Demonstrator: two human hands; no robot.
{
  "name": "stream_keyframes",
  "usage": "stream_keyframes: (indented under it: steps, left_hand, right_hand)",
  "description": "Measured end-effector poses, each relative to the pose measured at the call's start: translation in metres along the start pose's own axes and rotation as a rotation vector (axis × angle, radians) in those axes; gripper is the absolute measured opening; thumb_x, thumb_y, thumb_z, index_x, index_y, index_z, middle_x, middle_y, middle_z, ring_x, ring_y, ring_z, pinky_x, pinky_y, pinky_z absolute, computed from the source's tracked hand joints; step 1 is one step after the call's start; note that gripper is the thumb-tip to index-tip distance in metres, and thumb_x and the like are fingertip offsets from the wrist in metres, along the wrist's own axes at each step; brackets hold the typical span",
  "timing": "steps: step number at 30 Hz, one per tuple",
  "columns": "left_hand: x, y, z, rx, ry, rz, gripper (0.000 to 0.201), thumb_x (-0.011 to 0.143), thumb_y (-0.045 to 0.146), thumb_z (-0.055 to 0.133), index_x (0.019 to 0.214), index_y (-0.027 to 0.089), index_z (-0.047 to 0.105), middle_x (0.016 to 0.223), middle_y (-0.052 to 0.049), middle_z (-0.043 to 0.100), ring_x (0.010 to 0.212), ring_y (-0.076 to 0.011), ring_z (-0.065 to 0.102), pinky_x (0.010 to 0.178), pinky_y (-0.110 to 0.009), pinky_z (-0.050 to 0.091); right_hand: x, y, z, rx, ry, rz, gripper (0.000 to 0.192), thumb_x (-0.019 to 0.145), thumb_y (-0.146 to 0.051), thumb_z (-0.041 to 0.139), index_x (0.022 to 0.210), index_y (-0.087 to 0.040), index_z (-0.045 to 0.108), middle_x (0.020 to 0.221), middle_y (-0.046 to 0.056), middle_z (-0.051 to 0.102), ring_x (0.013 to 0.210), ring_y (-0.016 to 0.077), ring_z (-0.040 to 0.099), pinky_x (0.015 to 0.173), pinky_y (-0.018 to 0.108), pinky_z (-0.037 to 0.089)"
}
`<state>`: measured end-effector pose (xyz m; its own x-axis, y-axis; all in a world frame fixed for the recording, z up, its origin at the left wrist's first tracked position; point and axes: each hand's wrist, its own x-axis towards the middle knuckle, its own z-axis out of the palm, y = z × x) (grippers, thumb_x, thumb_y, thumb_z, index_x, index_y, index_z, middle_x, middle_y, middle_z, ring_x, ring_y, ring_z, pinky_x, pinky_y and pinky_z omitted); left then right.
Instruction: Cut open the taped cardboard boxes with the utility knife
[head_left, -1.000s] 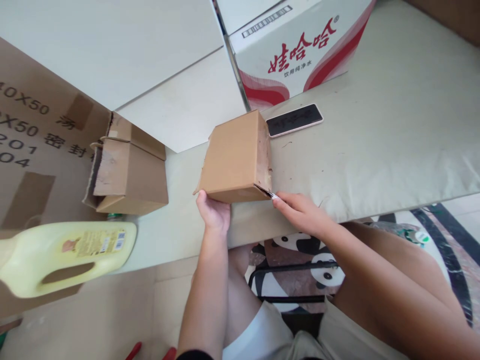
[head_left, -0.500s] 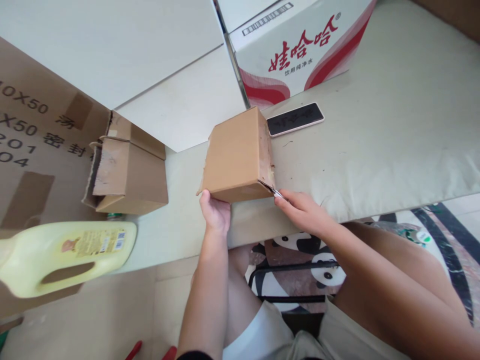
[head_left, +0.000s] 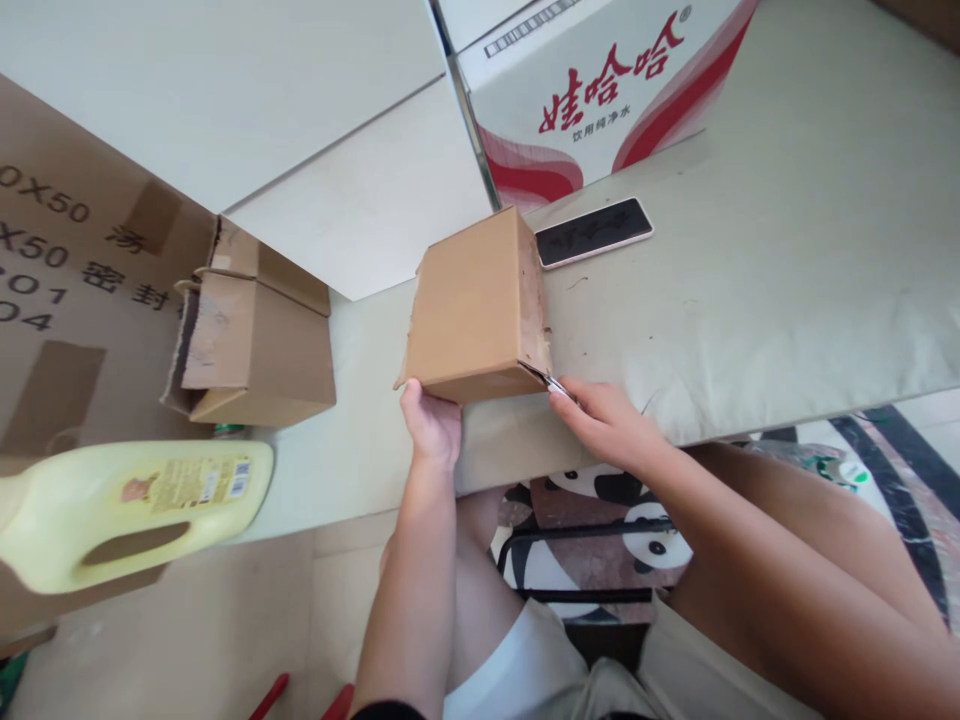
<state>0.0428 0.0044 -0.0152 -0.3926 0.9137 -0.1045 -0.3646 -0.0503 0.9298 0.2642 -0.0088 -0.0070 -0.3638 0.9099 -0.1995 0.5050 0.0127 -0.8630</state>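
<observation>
1. The left hand (head_left: 431, 425) grips the near left corner of a small cardboard box (head_left: 472, 305), thumb up against the box's near face.
2. The box stands on the near edge of a pale cushion (head_left: 750, 290); its right side is rough, with torn tape.
3. The right hand (head_left: 611, 425) is closed around a small blade (head_left: 556, 384). Only the metal tip shows past the fingers.
4. That tip touches the box's near right bottom corner, where a flap edge juts out.
5. A phone (head_left: 595, 231) lies face up on the cushion, just behind the box and to its right.
6. Behind the phone stands a white carton (head_left: 592, 90) with red lettering and red wave stripes.
7. To the left, on the pale floor (head_left: 352, 470), sits an opened brown box (head_left: 255, 345) with ragged flaps.
8. A large flat sheet of cardboard (head_left: 60, 300) with printed numbers lies further left, under that opened box.
9. A yellow jug (head_left: 127, 510) with a handle lies on its side at the left edge, well apart from both hands.
10. Below the cushion edge a panda-print mat (head_left: 600, 530) shows between the person's bare knees.
</observation>
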Motion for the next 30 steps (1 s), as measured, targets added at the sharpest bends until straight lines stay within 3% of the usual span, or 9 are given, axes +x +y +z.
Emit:
stream_keyframes:
  steps: [6,17,24,30]
  left_hand:
    - [0.0003,-0.0042,-0.0011,0.037,0.011,0.004,0.074,0.070,0.073,0.067,0.127,0.026,0.065,0.132,-0.009,0.071,0.134,-0.0324,0.056,0.086,-0.034,0.055]
    - [0.0018,-0.0067,0.0004,0.040,0.014,0.012,0.074,0.069,0.073,0.067,0.127,0.026,0.066,0.136,-0.010,0.069,0.131,-0.0323,0.059,0.079,-0.032,0.055]
    - [0.0024,-0.0076,0.0004,0.007,0.065,-0.006,0.074,0.063,0.072,0.072,0.120,0.024,0.069,0.133,-0.011,0.070,0.129,-0.0333,0.061,0.071,-0.029,0.055]
    - [0.0024,-0.0072,-0.0005,0.005,0.044,-0.010,0.071,0.068,0.071,0.069,0.119,0.022,0.069,0.134,-0.012,0.070,0.130,-0.0324,0.061,0.078,-0.032,0.057]
  right_hand:
    - [0.0016,-0.0026,0.0052,-0.138,0.030,0.061,0.024,0.088,-0.042,0.044,0.073,-0.025,0.035,0.060,0.000,0.048,0.056,0.0170,0.044,0.057,0.031,0.024]
    - [0.0001,-0.0021,0.0051,-0.146,0.008,0.080,0.021,0.089,-0.041,0.040,0.077,-0.024,0.038,0.067,0.003,0.056,0.062,0.0192,0.050,0.060,0.032,0.027]
    - [0.0008,-0.0017,0.0067,-0.178,0.032,0.076,0.020,0.088,-0.041,0.042,0.077,-0.024,0.040,0.064,0.002,0.054,0.059,0.0178,0.046,0.060,0.031,0.027]
    - [0.0003,-0.0038,0.0061,-0.201,0.014,0.097,0.018,0.088,-0.039,0.040,0.078,-0.024,0.040,0.065,0.002,0.055,0.061,0.0177,0.048,0.060,0.030,0.029]
